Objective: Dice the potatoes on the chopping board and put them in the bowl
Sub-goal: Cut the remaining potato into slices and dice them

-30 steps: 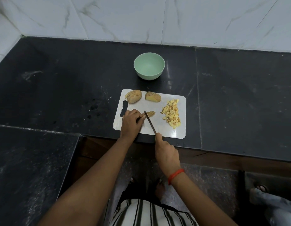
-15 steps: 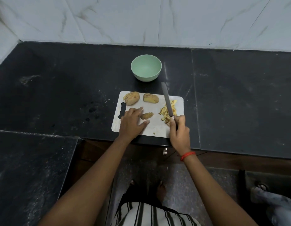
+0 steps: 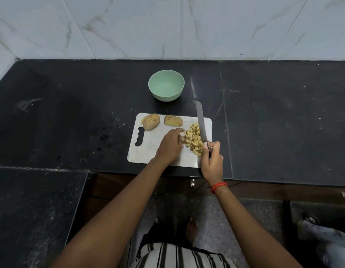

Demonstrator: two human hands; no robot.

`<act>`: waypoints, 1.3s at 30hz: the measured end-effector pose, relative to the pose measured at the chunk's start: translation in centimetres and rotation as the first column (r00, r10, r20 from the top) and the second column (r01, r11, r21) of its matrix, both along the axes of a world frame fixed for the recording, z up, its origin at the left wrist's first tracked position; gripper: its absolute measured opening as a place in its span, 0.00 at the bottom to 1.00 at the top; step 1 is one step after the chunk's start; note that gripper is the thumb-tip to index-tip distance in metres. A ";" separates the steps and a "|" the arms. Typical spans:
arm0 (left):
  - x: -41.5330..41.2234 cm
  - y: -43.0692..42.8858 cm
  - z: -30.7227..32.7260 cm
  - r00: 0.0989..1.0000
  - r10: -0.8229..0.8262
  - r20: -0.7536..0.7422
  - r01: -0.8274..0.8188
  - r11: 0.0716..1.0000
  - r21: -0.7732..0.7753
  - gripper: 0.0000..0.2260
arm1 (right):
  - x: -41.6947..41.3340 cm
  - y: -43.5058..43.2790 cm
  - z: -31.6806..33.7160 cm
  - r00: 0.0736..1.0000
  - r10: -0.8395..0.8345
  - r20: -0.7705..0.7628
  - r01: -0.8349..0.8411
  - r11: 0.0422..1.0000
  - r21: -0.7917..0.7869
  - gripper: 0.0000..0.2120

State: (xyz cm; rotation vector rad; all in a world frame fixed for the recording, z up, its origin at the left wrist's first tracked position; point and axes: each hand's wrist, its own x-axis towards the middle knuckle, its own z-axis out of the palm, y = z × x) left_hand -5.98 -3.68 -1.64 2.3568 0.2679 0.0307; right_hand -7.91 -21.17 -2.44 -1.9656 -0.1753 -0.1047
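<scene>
The chopping board [image 3: 148,151] lies at the front edge of the dark surface [image 3: 71,113], and the green bowl [image 3: 166,95] stands behind it, nearer the wall, with nothing in it. A pile of diced potato [image 3: 194,138] sits on the right side of the board. Two bigger potato pieces [image 3: 151,121] [image 3: 173,120] wait at the far left corner, not yet cut small. The right hand [image 3: 212,161] is wrapped tight round the handle of the knife [image 3: 200,122], and the blade points away along the right side of the pile. The left hand [image 3: 170,146] is spread loose, with its fingers against the left side of the pile and holding nothing that I can see. The little cubes are squeezed between the fingers and the blade, so I think a finger could get cut if the two come too close together. A hard push could knock cubes off the right edge of the board, or off the front of the surface and onto the floor. No hand holds the board down, so it might slide. The bowl is apart from the board, so cubes carried on the blade could drop on the way.
</scene>
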 end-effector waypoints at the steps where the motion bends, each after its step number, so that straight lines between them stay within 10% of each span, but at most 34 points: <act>1: 0.0 -0.3 0.3 0.998 0.065 0.015 -0.063 0.992 -0.107 0.14 | 0.0 0.0 0.0 1.000 -0.001 -0.004 0.001 1.000 0.003 0.08; 6: 0.4 0.9 1.6 0.932 0.357 0.055 -0.277 0.806 -0.524 0.08 | 0.1 -0.1 -0.3 1.000 0.002 -0.028 -0.002 1.000 -0.003 0.09; 10: 2.0 4.2 1.6 0.948 0.172 0.268 -0.161 0.985 -0.065 0.16 | 0.1 -0.2 -0.4 0.999 0.005 -0.037 -0.005 1.000 -0.008 0.10; 15: 3.7 4.6 1.5 0.981 -0.118 0.152 0.062 0.942 0.329 0.20 | 0.1 -0.2 -0.5 0.999 -0.002 -0.045 0.001 1.000 -0.024 0.09; 39: 3.6 4.2 0.1 0.987 -0.059 0.151 -0.022 0.876 0.482 0.18 | 0.5 -0.1 -1.0 0.998 0.000 0.055 0.001 1.000 -0.012 0.10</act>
